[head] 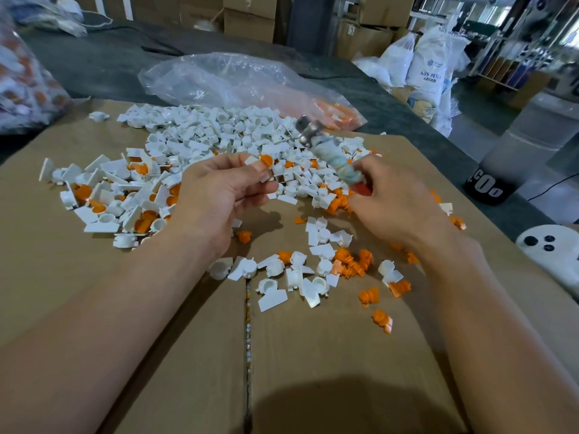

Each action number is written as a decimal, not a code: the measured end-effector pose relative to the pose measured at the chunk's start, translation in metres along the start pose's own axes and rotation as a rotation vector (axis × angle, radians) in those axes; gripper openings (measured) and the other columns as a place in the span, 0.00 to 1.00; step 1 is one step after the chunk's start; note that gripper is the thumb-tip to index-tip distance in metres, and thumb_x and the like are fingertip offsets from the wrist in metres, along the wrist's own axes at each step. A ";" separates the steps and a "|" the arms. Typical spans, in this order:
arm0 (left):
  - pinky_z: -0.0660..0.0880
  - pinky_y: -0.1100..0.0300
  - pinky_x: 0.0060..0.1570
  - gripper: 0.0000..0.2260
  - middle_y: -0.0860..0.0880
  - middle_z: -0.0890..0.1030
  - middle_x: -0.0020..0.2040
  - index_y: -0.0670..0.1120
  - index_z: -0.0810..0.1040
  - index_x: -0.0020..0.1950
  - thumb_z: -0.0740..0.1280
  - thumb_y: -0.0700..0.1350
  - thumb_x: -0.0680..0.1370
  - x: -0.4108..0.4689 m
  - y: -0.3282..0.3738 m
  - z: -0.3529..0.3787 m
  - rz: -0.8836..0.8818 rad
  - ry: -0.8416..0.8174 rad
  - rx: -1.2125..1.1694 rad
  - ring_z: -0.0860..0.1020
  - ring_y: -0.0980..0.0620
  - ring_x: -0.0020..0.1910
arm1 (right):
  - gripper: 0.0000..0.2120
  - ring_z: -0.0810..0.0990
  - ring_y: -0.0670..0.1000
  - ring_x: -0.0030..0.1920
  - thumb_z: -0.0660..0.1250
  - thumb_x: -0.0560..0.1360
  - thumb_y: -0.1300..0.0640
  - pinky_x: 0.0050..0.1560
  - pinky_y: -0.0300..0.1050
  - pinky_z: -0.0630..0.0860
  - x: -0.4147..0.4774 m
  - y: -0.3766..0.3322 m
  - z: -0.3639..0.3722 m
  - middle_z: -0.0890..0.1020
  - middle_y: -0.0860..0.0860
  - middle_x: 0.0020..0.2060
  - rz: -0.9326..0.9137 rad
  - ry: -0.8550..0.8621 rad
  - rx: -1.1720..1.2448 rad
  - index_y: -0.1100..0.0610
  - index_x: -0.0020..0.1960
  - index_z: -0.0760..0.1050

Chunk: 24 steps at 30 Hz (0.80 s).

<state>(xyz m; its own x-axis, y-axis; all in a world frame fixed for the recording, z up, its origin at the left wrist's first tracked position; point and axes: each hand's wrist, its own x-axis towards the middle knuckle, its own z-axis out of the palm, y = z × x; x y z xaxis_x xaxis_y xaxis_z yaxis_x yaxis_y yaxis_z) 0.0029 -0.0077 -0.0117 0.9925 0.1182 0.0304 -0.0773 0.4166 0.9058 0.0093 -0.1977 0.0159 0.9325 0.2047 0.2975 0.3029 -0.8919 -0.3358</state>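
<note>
In left hand [216,197], white-and-orange cap [260,160]

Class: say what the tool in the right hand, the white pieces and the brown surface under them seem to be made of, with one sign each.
Tool: grey, shiny head, likely metal; its handle looks wrapped in worn tape or cloth.
White pieces: smooth, alike, moulded shapes, probably plastic.
Surface: matt brown with a centre seam, apparently cardboard.
</note>
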 end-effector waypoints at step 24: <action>0.77 0.65 0.31 0.06 0.51 0.82 0.30 0.44 0.76 0.38 0.67 0.35 0.73 0.004 0.001 0.000 0.090 0.047 0.031 0.81 0.55 0.30 | 0.16 0.67 0.46 0.35 0.60 0.75 0.56 0.34 0.43 0.64 -0.011 -0.030 0.002 0.70 0.49 0.37 0.008 -0.385 0.068 0.57 0.61 0.66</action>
<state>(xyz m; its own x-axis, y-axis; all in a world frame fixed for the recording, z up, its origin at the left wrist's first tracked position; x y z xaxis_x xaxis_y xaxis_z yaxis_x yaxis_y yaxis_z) 0.0066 -0.0067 -0.0107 0.9762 0.1963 0.0926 -0.1620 0.3747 0.9129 -0.0098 -0.1727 0.0208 0.9366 0.3455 -0.0579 0.2955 -0.8680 -0.3992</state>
